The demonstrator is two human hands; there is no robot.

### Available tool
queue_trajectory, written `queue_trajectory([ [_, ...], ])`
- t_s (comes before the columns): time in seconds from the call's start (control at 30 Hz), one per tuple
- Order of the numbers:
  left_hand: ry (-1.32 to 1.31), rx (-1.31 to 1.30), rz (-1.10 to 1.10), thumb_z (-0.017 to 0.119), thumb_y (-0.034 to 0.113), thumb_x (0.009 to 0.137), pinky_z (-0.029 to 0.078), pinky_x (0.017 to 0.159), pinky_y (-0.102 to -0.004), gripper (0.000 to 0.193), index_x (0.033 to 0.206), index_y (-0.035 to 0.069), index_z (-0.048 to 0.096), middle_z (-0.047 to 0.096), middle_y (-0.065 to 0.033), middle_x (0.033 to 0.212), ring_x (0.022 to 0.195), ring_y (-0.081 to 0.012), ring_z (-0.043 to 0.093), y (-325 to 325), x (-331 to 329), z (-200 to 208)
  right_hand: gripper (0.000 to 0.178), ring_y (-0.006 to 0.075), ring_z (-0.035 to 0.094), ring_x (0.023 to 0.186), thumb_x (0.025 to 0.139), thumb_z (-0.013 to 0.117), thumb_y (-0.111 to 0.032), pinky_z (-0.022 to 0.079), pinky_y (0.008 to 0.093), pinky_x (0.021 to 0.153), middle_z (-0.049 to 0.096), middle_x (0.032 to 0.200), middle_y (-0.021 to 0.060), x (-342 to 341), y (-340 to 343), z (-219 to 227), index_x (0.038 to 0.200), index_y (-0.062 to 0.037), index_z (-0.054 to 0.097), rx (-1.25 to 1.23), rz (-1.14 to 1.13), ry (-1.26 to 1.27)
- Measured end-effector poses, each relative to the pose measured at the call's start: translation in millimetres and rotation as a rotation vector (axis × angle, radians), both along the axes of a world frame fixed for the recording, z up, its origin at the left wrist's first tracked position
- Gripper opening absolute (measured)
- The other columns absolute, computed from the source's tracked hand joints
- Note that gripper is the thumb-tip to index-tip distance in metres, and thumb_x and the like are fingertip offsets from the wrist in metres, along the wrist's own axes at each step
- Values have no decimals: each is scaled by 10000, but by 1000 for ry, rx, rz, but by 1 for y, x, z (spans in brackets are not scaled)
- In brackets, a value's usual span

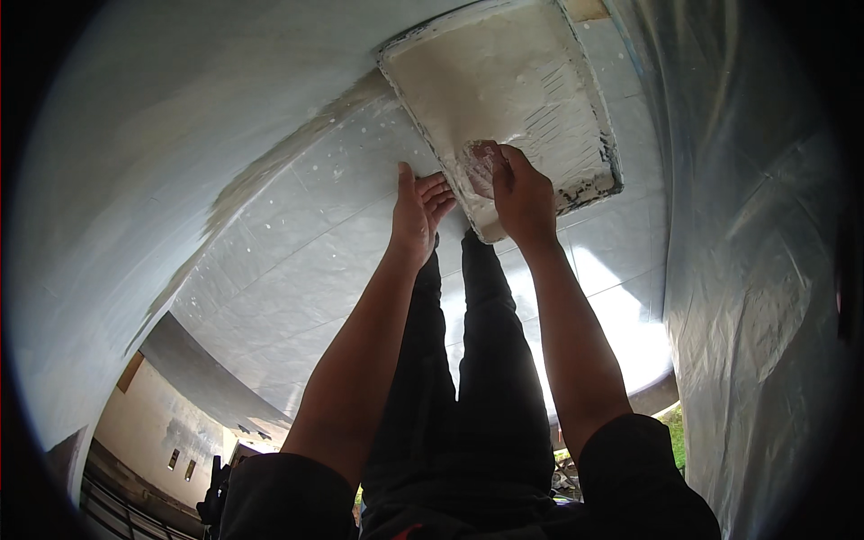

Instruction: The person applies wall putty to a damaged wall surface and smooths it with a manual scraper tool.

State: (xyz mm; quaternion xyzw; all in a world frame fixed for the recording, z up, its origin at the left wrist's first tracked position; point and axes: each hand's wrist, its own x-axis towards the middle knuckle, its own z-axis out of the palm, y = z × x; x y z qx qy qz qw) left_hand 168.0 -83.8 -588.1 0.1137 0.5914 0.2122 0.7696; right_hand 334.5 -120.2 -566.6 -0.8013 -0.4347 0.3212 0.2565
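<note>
A tray (597, 101) with a dark, paint-crusted rim lies ahead of me, coated inside with off-white paint (486, 67). Ridges show through the paint toward its right side. Over the tray's near left part, my right hand (526, 193) is closed on a pale, paint-smeared lump (479, 166); its exact kind is not clear. My left hand (423, 207) is just outside the tray's left edge, fingers spread and thumb up, with nothing visible in it.
A pale wall (162, 144) curves along the left, with a darker band at its foot. Clear plastic sheeting (747, 297) hangs on the right. White specks dot the grey tiled floor (288, 225). Sunlight falls on the floor (621, 315) beside my legs (495, 360).
</note>
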Motion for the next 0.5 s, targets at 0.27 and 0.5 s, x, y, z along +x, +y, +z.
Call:
queue_trajectory([
  [0.27, -8, 4, 25, 279, 801, 962, 384, 1145, -425, 1029, 1350, -123, 509, 587, -228, 1315, 1257, -302, 551, -2, -2, 2, 279, 392, 714, 929, 978, 581, -174, 571, 468, 786, 721, 1010, 210, -6, 2, 3, 1226, -68, 655, -1, -28, 18],
  [0.5, -14, 7, 42, 290, 804, 958, 390, 1141, -423, 1028, 1347, -121, 515, 590, -223, 1311, 1252, -299, 555, -4, 2, 2, 264, 403, 703, 984, 996, 568, -190, 562, 478, 844, 722, 1040, 228, -7, -4, 0, 1196, -51, 671, 9, -52, 55],
])
